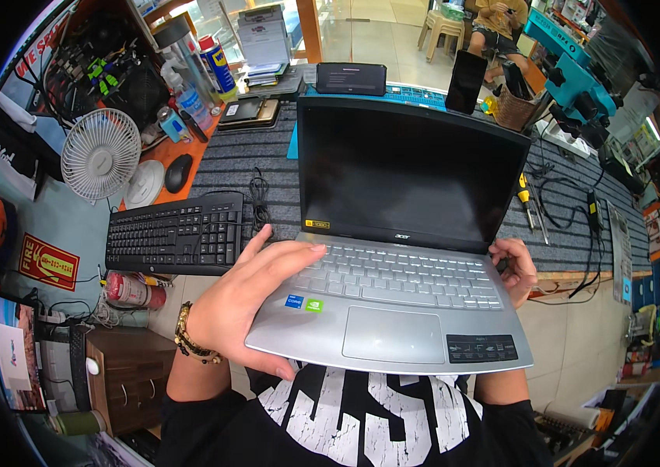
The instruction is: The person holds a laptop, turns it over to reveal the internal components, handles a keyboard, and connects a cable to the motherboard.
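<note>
A silver laptop stands opened in front of me, its dark screen tilted back and its front edge near my body. My left hand grips the laptop's left front corner, thumb along the front edge and a finger over the keyboard's upper left. At the other side, my right hand has its fingers curled round the right edge close to the hinge; part of it is hidden behind the laptop. A black keyboard lies to the left of the laptop, with a coiled black cable beside it.
The grey striped mat covers the bench. Behind the screen stand two phones, one of them a dark phone. A white fan and black mouse are at left. A yellow screwdriver and cables lie at right. Farther back, a person sits.
</note>
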A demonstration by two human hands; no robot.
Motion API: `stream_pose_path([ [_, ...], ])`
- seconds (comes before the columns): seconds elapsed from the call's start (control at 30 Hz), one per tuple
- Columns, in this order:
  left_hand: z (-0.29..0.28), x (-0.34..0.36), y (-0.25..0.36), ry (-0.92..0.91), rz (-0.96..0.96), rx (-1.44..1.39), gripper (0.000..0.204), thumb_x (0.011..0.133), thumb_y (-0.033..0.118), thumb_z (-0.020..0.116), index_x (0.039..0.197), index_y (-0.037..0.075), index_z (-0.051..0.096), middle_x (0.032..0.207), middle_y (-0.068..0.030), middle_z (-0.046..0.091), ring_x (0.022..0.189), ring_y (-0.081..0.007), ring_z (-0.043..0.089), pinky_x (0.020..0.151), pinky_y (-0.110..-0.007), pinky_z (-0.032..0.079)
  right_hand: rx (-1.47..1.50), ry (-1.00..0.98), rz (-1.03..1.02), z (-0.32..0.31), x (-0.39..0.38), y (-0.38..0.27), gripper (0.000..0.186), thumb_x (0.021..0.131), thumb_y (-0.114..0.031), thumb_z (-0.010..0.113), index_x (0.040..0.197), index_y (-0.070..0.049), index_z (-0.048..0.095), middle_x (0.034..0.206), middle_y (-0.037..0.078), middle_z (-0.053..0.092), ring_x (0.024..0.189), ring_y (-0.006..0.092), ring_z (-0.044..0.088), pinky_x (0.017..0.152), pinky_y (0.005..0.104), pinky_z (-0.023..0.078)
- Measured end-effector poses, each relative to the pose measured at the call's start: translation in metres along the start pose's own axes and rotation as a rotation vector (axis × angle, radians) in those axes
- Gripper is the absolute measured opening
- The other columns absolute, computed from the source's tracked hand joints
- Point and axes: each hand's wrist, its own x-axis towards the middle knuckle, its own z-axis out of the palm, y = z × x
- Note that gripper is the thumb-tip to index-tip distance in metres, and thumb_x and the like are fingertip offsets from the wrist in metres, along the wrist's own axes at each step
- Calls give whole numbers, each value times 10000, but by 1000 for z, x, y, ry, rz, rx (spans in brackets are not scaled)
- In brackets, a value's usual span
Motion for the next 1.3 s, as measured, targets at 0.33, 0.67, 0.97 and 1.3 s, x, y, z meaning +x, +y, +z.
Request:
stream_pose_path([
  [0.33,0,2,-1,-43,12,-42,1434,629,897,893,1629,-60,520,1609,-248,606,1522,-425,566,1309,-751,118,-14,5,0,0,-1,-1,1096,1101,-859,250,1188,118,738,989,159,703,825,179,580,724,304,470],
  [0.67,-1,3,0,-41,0,-58,1315,644,814,931,1637,36,561,1615,-183,593,1525,-369,559,1297,-773,118,-14,21,-3,2,1,-5,1089,1103,-857,253,1182,113,741,984,160,707,825,175,586,708,300,470],
  [0.97,-1,5,-1,-32,5,-29,1344,636,906,868,1558,-40,622,1580,-240,632,1493,-415,599,1304,-764,107,-27,7,5,0,0,-3,1084,1111,-847,244,1182,116,738,981,160,705,822,176,585,706,301,475],
  [1.3,-4,5,-3,-36,7,-16,1364,634,910,867,1574,-41,601,1576,-241,635,1489,-419,599,1299,-766,118,-34,2,10,1,1,-5,1078,1120,-832,242,1168,124,737,974,162,702,819,175,583,712,301,475],
])
